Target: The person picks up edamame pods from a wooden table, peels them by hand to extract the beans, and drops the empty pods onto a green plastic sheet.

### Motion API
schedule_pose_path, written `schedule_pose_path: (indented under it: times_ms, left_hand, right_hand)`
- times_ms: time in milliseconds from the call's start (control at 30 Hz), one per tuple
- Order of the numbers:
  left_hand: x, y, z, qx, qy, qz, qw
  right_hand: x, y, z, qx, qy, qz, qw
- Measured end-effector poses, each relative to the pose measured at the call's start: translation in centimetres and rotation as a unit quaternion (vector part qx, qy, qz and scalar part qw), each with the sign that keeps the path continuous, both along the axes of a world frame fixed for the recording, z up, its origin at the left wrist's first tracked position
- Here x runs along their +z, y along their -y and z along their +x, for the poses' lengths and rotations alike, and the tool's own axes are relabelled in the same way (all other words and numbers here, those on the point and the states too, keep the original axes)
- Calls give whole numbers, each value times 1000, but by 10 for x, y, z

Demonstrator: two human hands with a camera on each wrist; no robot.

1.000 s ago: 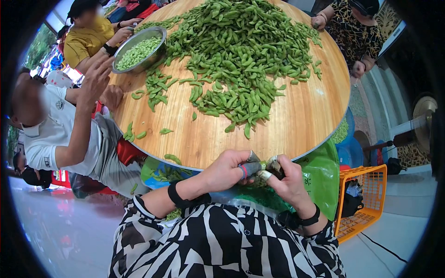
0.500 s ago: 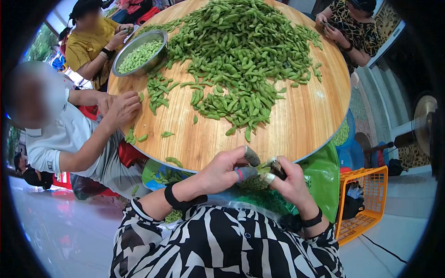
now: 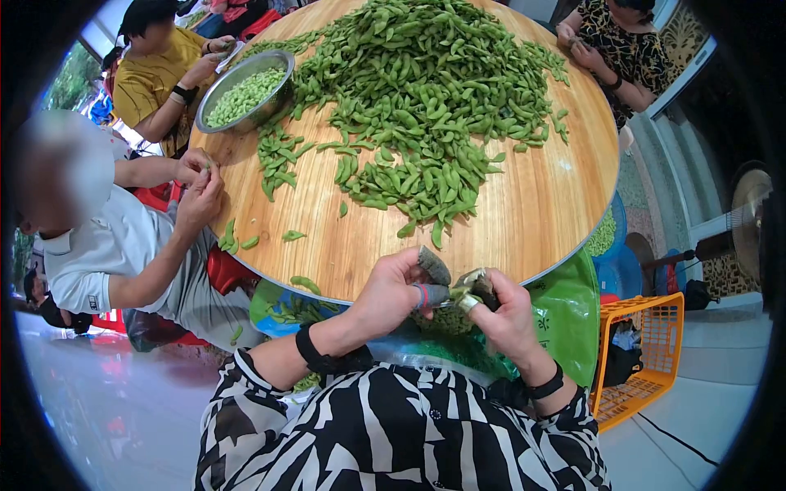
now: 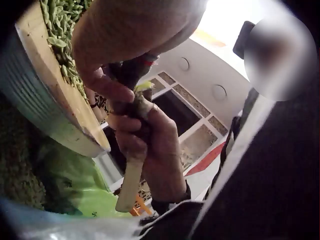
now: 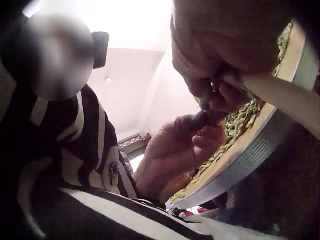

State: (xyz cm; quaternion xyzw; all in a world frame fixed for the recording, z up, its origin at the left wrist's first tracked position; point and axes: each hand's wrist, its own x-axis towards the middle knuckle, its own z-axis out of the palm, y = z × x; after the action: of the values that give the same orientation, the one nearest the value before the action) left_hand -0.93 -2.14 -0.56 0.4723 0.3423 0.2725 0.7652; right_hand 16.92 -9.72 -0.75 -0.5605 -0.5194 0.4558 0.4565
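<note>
My right hand grips a green soybean pod between its covered thumb and fingers, just beyond the table's near edge. A long, pale, flat strip like a handle sticks out of that same hand in both wrist views; its other end is hidden. Close beside the pod is my left hand, its thumb and forefinger spread apart with nothing showing between them. Dark grey covers sit on those two digits, with a red band at the thumb. Shelled beans show below the hands.
A large pile of pods covers the middle of the round wooden table. A metal bowl of shelled beans stands at left. Several people work around the table. An orange crate and a green bag are at right.
My left thumb and forefinger have parted and drawn back left from the pod. My right hand still grips the pod. The person at left has lifted their hands from the tabletop.
</note>
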Motion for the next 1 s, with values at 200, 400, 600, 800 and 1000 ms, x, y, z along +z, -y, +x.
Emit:
schedule_pose_path:
  times_ms: [200,400,600,800,1000]
  left_hand:
    - [-15,-5,-5,-36,105,-198,974]
    - [-22,-6,-5,-59,120,-231,964]
    - [-25,-5,-4,-74,120,-228,963]
    - [-16,-8,2,-34,90,-160,982]
    - [-10,-6,4,-57,41,-53,996]
  right_hand:
    - [8,0,5,-2,-86,-38,996]
    - [7,-4,7,19,-113,-80,990]
    - [-3,-6,9,26,-148,-122,981]
    - [2,-4,3,11,-200,-151,968]
    - [-1,-4,5,21,-201,-148,968]
